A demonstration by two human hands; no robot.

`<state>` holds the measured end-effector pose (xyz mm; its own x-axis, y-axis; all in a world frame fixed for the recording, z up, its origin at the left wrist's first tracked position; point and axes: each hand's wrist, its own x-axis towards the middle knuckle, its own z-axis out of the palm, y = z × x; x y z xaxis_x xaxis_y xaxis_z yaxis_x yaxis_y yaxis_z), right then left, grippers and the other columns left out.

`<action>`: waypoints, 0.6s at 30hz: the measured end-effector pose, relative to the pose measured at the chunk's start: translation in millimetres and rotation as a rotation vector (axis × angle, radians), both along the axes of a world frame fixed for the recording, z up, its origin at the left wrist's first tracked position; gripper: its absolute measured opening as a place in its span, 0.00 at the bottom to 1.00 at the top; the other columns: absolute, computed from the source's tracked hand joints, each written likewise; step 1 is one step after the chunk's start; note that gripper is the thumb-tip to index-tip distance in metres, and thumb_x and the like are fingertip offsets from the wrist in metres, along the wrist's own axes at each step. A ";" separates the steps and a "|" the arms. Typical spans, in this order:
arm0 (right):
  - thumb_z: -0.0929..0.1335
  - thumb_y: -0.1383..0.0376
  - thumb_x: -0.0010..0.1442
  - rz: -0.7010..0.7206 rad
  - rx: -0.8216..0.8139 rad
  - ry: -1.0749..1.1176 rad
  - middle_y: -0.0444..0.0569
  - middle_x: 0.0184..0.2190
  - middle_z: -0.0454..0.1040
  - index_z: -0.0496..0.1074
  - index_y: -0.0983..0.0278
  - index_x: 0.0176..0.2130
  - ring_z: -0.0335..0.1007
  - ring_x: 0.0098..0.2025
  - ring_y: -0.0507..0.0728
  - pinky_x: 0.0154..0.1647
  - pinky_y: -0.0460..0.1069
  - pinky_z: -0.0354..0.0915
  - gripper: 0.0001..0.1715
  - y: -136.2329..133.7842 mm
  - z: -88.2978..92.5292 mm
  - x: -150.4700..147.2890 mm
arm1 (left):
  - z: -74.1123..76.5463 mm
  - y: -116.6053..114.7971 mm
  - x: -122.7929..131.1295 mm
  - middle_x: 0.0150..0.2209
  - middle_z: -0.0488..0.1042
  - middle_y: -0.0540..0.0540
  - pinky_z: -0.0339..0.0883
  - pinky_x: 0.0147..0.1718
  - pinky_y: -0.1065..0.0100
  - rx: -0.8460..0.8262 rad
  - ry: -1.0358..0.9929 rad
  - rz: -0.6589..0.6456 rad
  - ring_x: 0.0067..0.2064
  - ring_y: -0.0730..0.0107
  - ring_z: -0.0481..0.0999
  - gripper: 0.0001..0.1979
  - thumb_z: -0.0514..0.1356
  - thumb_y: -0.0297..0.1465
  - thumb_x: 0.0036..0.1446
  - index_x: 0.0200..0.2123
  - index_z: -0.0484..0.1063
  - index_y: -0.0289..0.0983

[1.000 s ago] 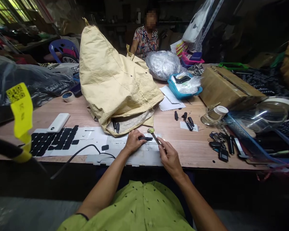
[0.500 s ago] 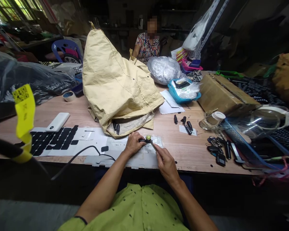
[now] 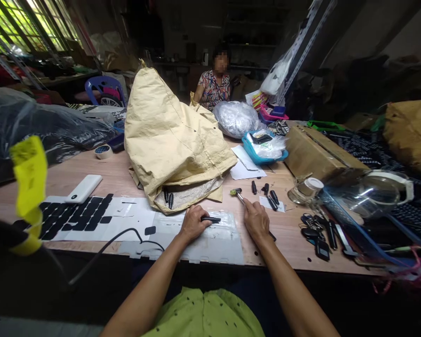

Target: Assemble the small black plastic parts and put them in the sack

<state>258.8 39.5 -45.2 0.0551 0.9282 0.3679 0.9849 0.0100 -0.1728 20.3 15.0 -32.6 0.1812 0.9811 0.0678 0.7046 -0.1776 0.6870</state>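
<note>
In the head view, my left hand (image 3: pixel 195 222) is closed around one end of a slim black piece (image 3: pixel 214 219), whose other end sticks out to the right. It rests low over a clear plastic sheet (image 3: pixel 231 241) near the table's front edge. To the right, my right hand (image 3: pixel 257 220) grips a small hammer (image 3: pixel 235 191) by its handle; the head is yellowish-green on one side. The hammer is apart from the black piece. Beyond my right hand lie several short black tubular parts (image 3: pixel 273 196), and two more (image 3: pixel 170 200) sit in the mouth of a big beige sack (image 3: pixel 178 140).
Black tiles (image 3: pixel 91 213) on white paper and a white power bank (image 3: pixel 84 188) lie left. On the right are keys (image 3: pixel 321 245), a glass jar (image 3: pixel 303 189), a cardboard box (image 3: pixel 319 150) and a blue basket (image 3: pixel 263 157). A person (image 3: pixel 214 86) sits across the table.
My right hand has swung the hammer away to the right, off the black piece. My left hand keeps its hold on that piece. The camera view has tilted up slightly.
</note>
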 end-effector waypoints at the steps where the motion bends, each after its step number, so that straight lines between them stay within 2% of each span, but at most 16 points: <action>1: 0.62 0.68 0.64 -0.017 -0.006 -0.021 0.49 0.32 0.67 0.75 0.57 0.52 0.60 0.35 0.56 0.34 0.48 0.53 0.20 4.8 -1.8 0.5 | 0.4 -0.5 0.1 0.33 0.73 0.48 0.62 0.44 0.60 -0.001 0.003 0.000 0.42 0.60 0.70 0.05 0.67 0.29 0.49 0.32 0.79 0.41; 7: 0.62 0.67 0.65 -0.101 -0.012 -0.079 0.52 0.35 0.67 0.75 0.58 0.53 0.60 0.38 0.58 0.34 0.50 0.51 0.20 8.9 -5.0 -9.7 | 4.2 -1.2 -2.0 0.36 0.74 0.47 0.61 0.45 0.60 -0.007 0.007 -0.014 0.43 0.60 0.70 0.04 0.65 0.29 0.51 0.33 0.77 0.40; 10: 0.61 0.67 0.65 -0.114 -0.019 -0.094 0.53 0.36 0.68 0.74 0.59 0.52 0.60 0.39 0.58 0.34 0.50 0.52 0.20 8.1 -2.4 -13.5 | 10.6 -8.6 -3.3 0.37 0.75 0.47 0.62 0.46 0.61 0.002 -0.088 -0.011 0.43 0.61 0.70 0.04 0.61 0.30 0.54 0.34 0.75 0.40; 12: 0.61 0.67 0.65 -0.117 -0.024 -0.106 0.53 0.36 0.68 0.74 0.59 0.52 0.60 0.40 0.59 0.34 0.51 0.52 0.20 8.3 -1.3 -14.3 | 16.9 -23.4 -2.3 0.36 0.75 0.48 0.63 0.43 0.63 -0.057 -0.197 -0.054 0.41 0.63 0.71 0.06 0.59 0.30 0.55 0.36 0.74 0.39; 15: 0.61 0.67 0.65 -0.125 -0.013 -0.121 0.53 0.37 0.68 0.74 0.60 0.51 0.60 0.40 0.58 0.34 0.50 0.51 0.19 8.8 -2.3 -13.7 | 22.8 -61.6 3.2 0.33 0.76 0.50 0.64 0.37 0.68 -0.286 -0.308 -0.295 0.35 0.66 0.72 0.08 0.60 0.32 0.54 0.37 0.75 0.39; 17: 0.61 0.67 0.65 -0.125 0.005 -0.128 0.53 0.36 0.68 0.74 0.61 0.50 0.60 0.39 0.58 0.34 0.50 0.51 0.18 9.2 -4.3 -12.9 | 18.2 -91.1 8.8 0.33 0.77 0.50 0.64 0.36 0.69 -0.447 -0.307 -0.450 0.35 0.67 0.73 0.10 0.62 0.33 0.52 0.38 0.77 0.39; 18: 0.61 0.67 0.65 -0.124 0.014 -0.131 0.52 0.36 0.67 0.74 0.61 0.50 0.60 0.39 0.58 0.34 0.50 0.50 0.18 9.5 -5.4 -12.4 | 12.3 -104.5 11.7 0.34 0.79 0.50 0.65 0.37 0.69 -0.507 -0.287 -0.466 0.36 0.66 0.75 0.11 0.62 0.33 0.51 0.39 0.78 0.40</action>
